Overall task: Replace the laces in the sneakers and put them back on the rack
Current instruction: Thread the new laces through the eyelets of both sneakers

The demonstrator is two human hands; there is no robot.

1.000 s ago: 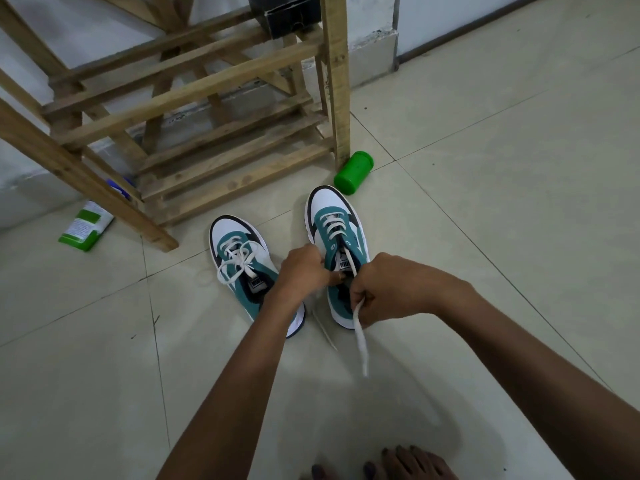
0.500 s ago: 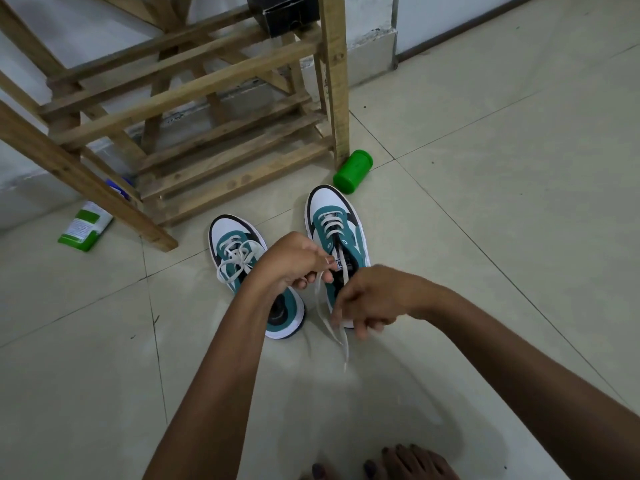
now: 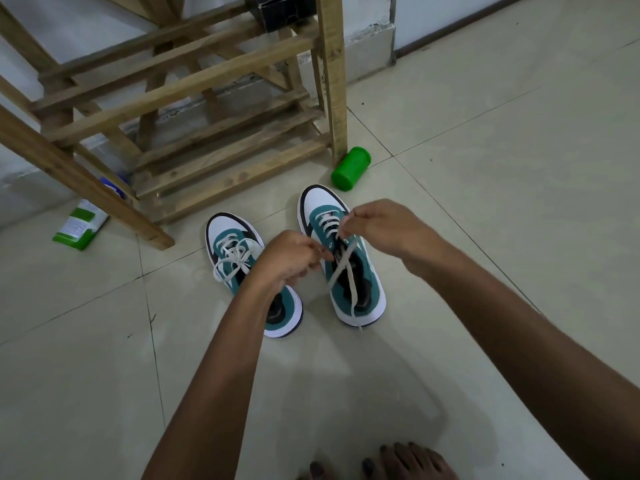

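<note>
Two teal-and-white sneakers stand side by side on the tiled floor, toes toward the wooden rack (image 3: 194,109). The left sneaker (image 3: 225,237) has its white lace tied in a bow. The right sneaker (image 3: 320,206) is laced over the front, and its white lace (image 3: 341,268) crosses loosely above the tongue, one end trailing past the heel. My left hand (image 3: 287,259) pinches one lace strand beside the tongue. My right hand (image 3: 381,225) pinches the other strand higher up, over the shoe's right side.
A green cylindrical container (image 3: 349,169) lies on the floor by the rack's right leg. A green-and-white packet (image 3: 81,225) lies at the left, beside the rack's slanted leg. A dark box (image 3: 287,10) sits on the rack's upper shelf. My bare toes (image 3: 398,462) show at the bottom.
My right hand has lifted from near the heel up and forward over the right sneaker, drawing its lace strand across the other. My left hand has stayed near the tongue.
</note>
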